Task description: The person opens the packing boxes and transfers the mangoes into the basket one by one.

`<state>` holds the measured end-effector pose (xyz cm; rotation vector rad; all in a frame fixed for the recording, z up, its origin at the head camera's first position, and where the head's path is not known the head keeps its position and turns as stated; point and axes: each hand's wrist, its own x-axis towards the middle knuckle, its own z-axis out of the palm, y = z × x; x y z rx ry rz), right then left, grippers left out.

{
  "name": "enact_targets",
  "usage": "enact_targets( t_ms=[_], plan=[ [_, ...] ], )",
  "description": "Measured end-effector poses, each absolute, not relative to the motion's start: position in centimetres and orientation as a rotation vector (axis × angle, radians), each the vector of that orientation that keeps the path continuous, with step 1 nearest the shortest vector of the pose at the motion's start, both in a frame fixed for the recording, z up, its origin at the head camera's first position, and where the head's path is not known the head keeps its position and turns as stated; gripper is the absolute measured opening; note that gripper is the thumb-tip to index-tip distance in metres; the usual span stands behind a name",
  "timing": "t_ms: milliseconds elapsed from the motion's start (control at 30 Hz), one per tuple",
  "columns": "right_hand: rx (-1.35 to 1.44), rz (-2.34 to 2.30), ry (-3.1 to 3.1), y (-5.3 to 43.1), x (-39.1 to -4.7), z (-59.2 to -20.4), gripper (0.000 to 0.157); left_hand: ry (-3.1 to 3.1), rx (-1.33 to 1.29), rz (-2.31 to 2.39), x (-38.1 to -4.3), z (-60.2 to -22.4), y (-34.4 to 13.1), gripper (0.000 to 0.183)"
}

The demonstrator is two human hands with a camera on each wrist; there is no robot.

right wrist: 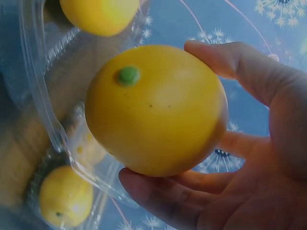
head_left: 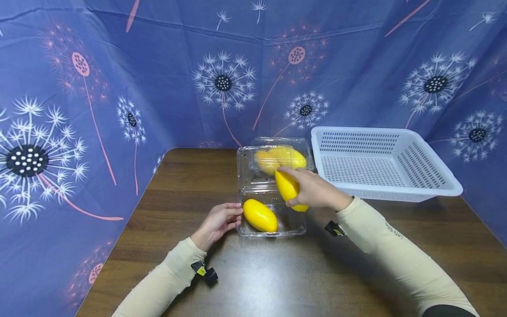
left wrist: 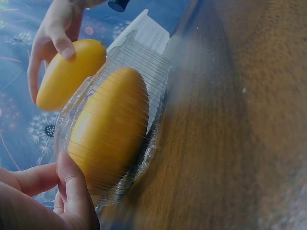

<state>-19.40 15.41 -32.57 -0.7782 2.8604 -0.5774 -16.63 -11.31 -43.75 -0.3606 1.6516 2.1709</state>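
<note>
Your right grip (head_left: 317, 189) holds a mango (head_left: 287, 189) over the right side of the open clear box (head_left: 291, 226), while your left grip (head_left: 219, 221) pinches the box's left edge. A second mango (head_left: 260, 215) lies inside at the left; a white basket (head_left: 386, 193) stands farther right on the counter (head_left: 186, 185).

We've got one plump yellow mango (head_left: 286, 187) held up over the right side of a clear plastic clamshell (head_left: 273, 234), kinda tilted, green stem nub (right wrist: 128, 75) showing. The clamshell sits wide open on the table (head_left: 178, 185), lid (head_left: 246, 171) folded back. Our other mango (head_left: 259, 215), smooth and glossy, lies slantwise in the tray's left half.
</note>
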Motion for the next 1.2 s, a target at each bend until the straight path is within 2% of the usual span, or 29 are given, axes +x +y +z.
enact_targets(
  t_ms=[667,1200],
  plan=[
    [-0.680,-0.622,2.866,18.8,-22.3,-28.9,0.092,1.650,-0.358,2.170,-16.7,-43.8,-11.4,0.025],
    [-0.539,-0.615,2.888,21.7,-24.1,-27.9,0.092,1.651,-0.358,2.168,-16.6,-43.6,-11.3,0.027]
  ],
)
